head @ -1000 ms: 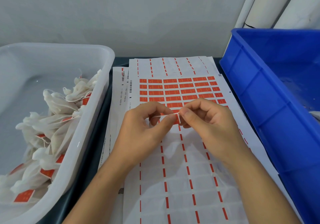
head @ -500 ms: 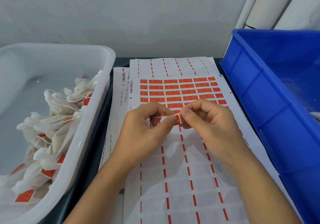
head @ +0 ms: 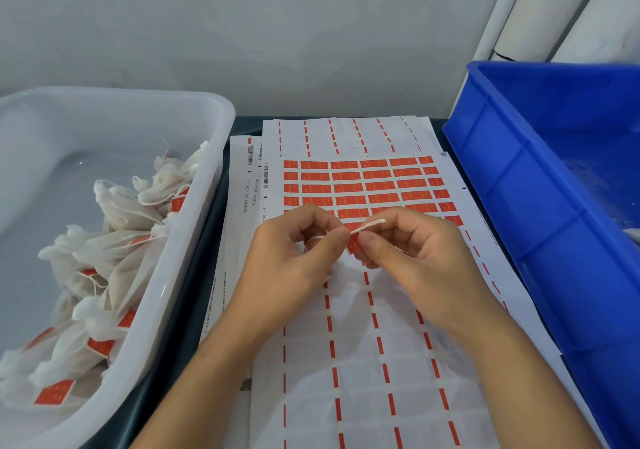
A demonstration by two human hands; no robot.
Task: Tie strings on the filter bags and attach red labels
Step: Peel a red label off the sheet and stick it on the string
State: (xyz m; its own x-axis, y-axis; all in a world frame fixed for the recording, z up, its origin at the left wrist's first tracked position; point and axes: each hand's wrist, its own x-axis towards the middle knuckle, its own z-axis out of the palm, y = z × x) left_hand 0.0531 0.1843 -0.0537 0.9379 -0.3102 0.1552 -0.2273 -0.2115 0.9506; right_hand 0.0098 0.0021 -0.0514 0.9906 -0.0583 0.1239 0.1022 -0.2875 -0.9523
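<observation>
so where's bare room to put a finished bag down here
The white tub is bare along its far and left side, behind the bag pile. The blue crate floor looks mostly bare. Crowded: the label sheets between them, under both hands.

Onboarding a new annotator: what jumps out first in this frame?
Dead centre, the left hand and right hand meet over the label sheet, both pinching a red label folded round a white string. Behind them the sheet's remaining red labels form a bright block. At left, a white tub holds a pile of finished filter bags with red tags; at right stands a blue crate.
</observation>
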